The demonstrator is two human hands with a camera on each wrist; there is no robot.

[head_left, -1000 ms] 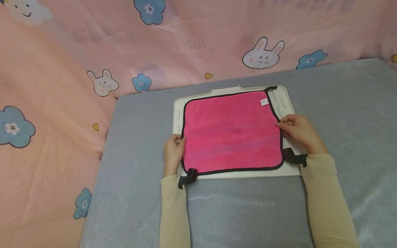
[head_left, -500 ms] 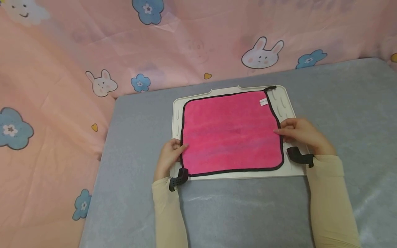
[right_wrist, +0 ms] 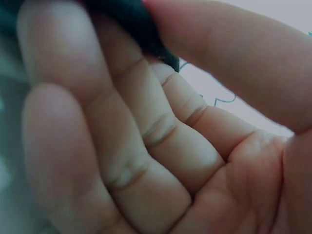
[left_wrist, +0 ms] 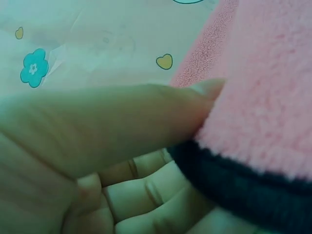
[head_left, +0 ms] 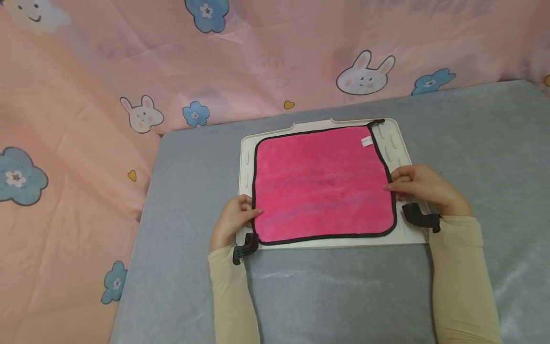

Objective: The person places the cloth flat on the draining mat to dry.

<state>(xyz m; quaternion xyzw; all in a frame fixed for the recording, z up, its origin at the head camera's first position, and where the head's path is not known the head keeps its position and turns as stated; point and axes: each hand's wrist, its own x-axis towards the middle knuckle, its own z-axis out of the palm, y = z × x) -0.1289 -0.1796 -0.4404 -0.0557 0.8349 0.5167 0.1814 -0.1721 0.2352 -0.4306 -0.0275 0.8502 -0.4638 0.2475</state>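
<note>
A pink towel (head_left: pixel 322 181) with black edging and a small white label (head_left: pixel 367 141) lies spread flat over a cream-white tray (head_left: pixel 402 149). My left hand (head_left: pixel 232 219) pinches the towel's left edge near its front corner, thumb on top and fingers beneath. In the left wrist view, the left thumb (left_wrist: pixel 161 109) presses the pink pile beside the dark edging (left_wrist: pixel 229 180). Across from it, my right hand (head_left: pixel 429 187) pinches the right edge with the thumb above. The right wrist view has the curled right fingers (right_wrist: pixel 156 126) under the dark edging (right_wrist: pixel 129 19).
The tray rests on a table covered in grey cloth (head_left: pixel 193 181). A pink curtain (head_left: pixel 275 57) printed with rabbits and flowers hangs behind and to the left. Each wrist carries a black mount (head_left: pixel 421 219). A black loop (head_left: pixel 377 122) sticks out at the towel's back right corner.
Both hands have slid a little toward the towel's front corners and outward along its side edges. The left thumb lies further over the towel. Towel and tray stay nearly in place.
</note>
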